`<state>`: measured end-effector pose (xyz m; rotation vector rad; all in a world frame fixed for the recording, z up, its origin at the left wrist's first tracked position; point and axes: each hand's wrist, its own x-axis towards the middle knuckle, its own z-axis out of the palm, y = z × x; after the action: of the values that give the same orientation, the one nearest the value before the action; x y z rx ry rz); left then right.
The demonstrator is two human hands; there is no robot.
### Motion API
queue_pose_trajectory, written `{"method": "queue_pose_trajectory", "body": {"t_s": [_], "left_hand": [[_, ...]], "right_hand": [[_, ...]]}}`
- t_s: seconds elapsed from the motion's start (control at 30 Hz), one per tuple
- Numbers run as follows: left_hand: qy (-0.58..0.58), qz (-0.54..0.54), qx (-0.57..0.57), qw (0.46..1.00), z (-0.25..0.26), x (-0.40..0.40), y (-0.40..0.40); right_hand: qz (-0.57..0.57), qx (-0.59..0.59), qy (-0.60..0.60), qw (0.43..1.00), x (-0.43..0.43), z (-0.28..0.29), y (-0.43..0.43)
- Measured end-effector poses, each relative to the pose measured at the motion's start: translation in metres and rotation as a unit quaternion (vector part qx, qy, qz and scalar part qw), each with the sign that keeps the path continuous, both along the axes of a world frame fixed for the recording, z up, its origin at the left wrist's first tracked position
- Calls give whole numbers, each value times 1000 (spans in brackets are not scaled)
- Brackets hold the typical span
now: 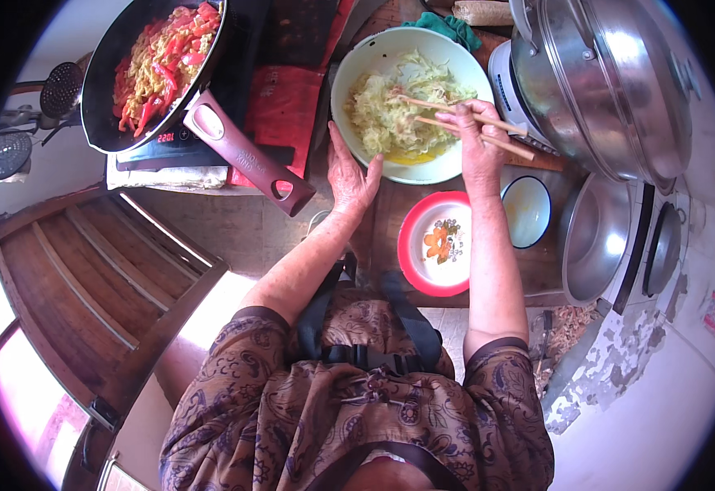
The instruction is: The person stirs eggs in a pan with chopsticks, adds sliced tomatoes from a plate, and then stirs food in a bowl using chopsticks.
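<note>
A wide pale-green enamel basin holds shredded pale-green vegetable with yellow liquid, perhaps egg, at its near edge. My right hand grips a pair of wooden chopsticks, their tips in the shreds. My left hand rests against the basin's near left rim, fingers apart and thumb by the edge. Nearer to me, a red-rimmed enamel plate with a flower pattern lies partly under my right forearm. Right of that forearm stands a blue-rimmed enamel bowl with a yellowish residue.
At upper left, a frying pan of tomato and egg sits on an induction cooker, its handle pointing towards me. A large steel steamer pot stands at upper right, above a steel basin. A green cloth lies behind the enamel basin.
</note>
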<state>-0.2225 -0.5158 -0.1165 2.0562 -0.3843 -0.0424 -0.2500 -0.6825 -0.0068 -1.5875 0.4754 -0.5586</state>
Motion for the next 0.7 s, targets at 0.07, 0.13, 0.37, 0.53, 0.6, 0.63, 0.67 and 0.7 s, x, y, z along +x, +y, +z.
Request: {"method": "queue_pose_trajectory", "body": {"t_s": [0.07,0.13,0.37,0.53,0.6,0.63,0.67,0.7], "left_hand": [[0,3,-4,1000,-1,0,1],[-4,1,-9,1000,0,0,-2],[13,-3,-7,1000,-2,0,1],[-9,-1,2,1000,2,0,-3],[-5,-5,-2,1000,5,2,-4],[3,-6,-6,1000,4,1,-2],[11,-7,-10,1000,3,0,-1],[2,-5,-9,1000,3,0,-1]], "right_hand": [[21,-57,-19,998,-1,6,20],[39,-95,-36,994,2,2,37],[-32,-211,40,976,-4,-1,-1],[-97,-199,44,974,20,-17,-30],[-52,-180,32,982,24,-21,-14],[-12,-171,15,985,18,-17,-1],[8,-195,4,981,14,-9,11],[43,-202,-5,978,8,-3,22]]}}
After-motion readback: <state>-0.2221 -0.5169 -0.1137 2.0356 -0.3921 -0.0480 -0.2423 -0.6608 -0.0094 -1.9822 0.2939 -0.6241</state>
